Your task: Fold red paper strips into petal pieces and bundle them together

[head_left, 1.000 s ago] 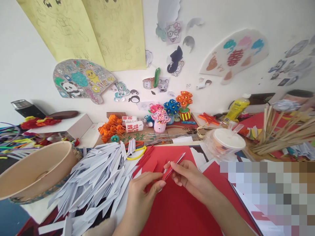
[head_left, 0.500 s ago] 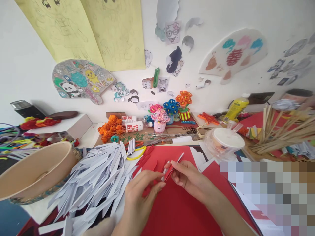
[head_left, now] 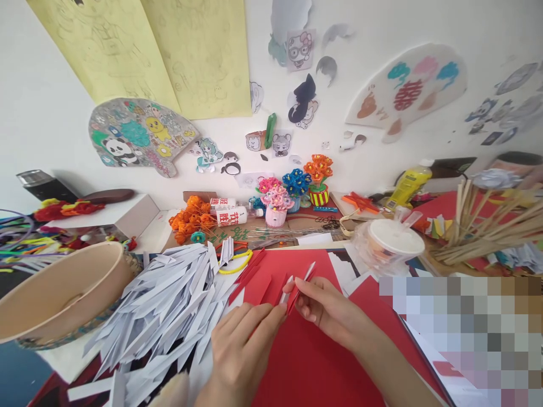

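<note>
Over a large red paper sheet point(head_left: 314, 362), both my hands meet at a small folded paper strip point(head_left: 292, 306), red with white parts. My right hand point(head_left: 328, 308) pinches its upper part between thumb and fingers, and a white tip sticks out above. My left hand point(head_left: 246, 342) is closed at the lower end, its back towards me, so its fingertips are partly hidden. Just behind the hands lie folded red strips point(head_left: 266, 289). To the left spreads a big pile of folded white paper strips point(head_left: 165, 305), with yellow-handled scissors point(head_left: 238, 264) at its far edge.
A round beige basket point(head_left: 63, 288) stands at the left. Along the back are orange craft flowers point(head_left: 190, 217), a lying bottle point(head_left: 231, 215) and small flower pots point(head_left: 276, 212). A lidded cup point(head_left: 394, 240) and a bundle of wooden sticks point(head_left: 479, 232) sit at the right.
My left hand has turned over, its back now facing up, and its fingers have closed at the strip's lower end. My right hand keeps nearly the same place and pinch.
</note>
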`<state>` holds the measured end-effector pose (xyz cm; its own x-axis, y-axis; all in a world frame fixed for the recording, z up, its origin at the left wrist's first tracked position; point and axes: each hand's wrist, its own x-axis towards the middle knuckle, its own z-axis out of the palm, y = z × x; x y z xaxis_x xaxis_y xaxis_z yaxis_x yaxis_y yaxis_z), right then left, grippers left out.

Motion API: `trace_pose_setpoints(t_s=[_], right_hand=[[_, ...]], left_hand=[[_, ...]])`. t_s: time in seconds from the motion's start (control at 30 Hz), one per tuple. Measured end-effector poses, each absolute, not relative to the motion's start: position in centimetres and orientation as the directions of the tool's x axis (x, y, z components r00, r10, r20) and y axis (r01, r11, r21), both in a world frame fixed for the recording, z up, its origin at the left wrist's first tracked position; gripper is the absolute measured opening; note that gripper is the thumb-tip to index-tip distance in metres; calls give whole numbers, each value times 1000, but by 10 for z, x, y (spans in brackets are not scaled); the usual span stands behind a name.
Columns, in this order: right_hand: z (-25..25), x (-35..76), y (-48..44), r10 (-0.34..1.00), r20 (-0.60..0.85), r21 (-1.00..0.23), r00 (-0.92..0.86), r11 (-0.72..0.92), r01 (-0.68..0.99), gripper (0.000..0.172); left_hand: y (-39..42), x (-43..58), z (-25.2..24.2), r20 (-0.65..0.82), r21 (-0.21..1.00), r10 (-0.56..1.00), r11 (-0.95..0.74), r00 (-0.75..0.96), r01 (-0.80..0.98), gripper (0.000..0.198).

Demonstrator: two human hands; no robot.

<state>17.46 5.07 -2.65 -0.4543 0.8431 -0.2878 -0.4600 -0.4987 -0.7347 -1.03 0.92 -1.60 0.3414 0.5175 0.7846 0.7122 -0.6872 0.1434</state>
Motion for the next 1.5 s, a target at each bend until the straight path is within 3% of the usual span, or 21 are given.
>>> trace_pose_setpoints(t_s=[0.37,0.87,1.1,1.27,1.5], right_hand=[[-23,173,50,834,-317,-707,-453,-526,-474,31],[-23,166,46,863,-367,-712,-347,-501,-493,33],[-22,166,47,881,-346,-753,-324,-466,-464,38],[-21,163,44,919,-287,-822,-270,-381,-424,37],[-26,159,42,917,-233,-861,-324,-349,-370,38]], left_hand=[[8,-9,-14,799,4,452,-664,397,748,16],[11,-7,-25,745,215,608,-607,273,765,14],[11,-6,-21,748,168,583,-628,317,759,17],[10,-4,-20,713,198,627,-611,315,767,15],[11,1,-26,724,218,619,-624,305,750,15]])
